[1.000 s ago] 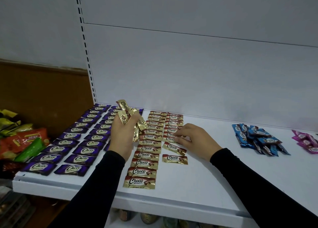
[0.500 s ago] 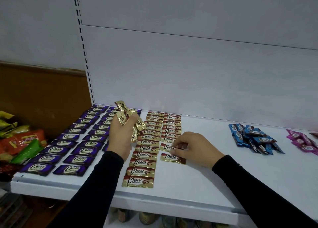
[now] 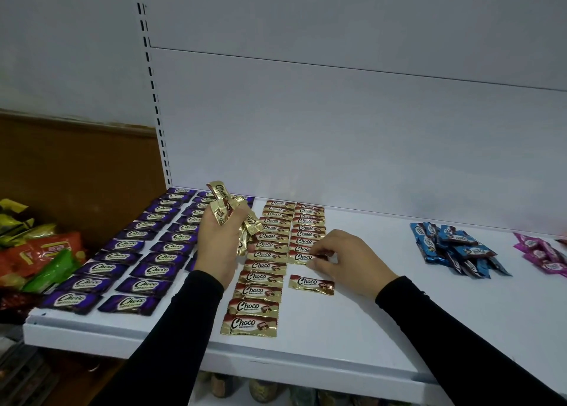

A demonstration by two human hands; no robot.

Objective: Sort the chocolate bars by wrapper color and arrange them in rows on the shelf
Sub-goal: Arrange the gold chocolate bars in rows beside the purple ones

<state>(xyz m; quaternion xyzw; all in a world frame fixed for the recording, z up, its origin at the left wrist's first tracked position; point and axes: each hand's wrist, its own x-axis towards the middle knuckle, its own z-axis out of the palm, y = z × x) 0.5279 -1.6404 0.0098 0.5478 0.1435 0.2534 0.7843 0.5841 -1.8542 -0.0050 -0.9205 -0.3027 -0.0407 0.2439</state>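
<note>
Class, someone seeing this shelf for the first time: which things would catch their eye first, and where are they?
The left hand, raised mid-shelf, grips a bunch of gold bars. Beside it, the right hand pinches a bar in the shorter gold row. Neat purple rows fill the left end, while a loose blue pile lies to the right.

Right of the gold bar rows [image 3: 277,252], bare shelf [image 3: 368,322] runs open to the blue bar pile [image 3: 454,249], with the pink pile [image 3: 543,253] just beyond that. Left of the gold rows, purple bar rows [image 3: 135,252] cover the shelf to its edge.
</note>
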